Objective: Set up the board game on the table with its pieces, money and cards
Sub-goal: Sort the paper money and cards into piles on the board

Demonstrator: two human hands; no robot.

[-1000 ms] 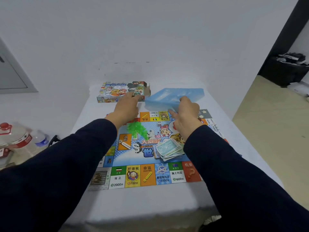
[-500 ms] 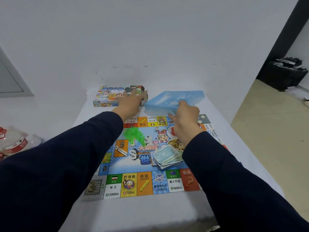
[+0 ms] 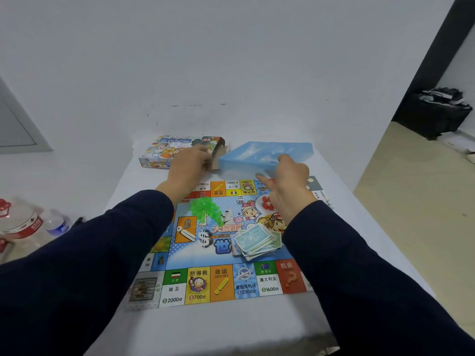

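done: board [image 3: 226, 253] flat on table [image 3: 231, 327], money [image 3: 257, 241], green pieces [image 3: 205, 209], red pieces [image 3: 266, 202], die [image 3: 240, 199] on board | left hand [image 3: 189, 167] curled on box [image 3: 177, 147] beyond board, right hand [image 3: 288, 183] pinching blue tray [image 3: 267, 154] | left: sorting; cards not seen

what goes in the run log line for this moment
left hand on game box | right hand at blue tray | money, green pieces on board

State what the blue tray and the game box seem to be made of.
Blue tray: looks like thin moulded plastic, glossy and translucent, with formed compartments. Game box: seems printed cardboard; brown raw board shows at its open end.
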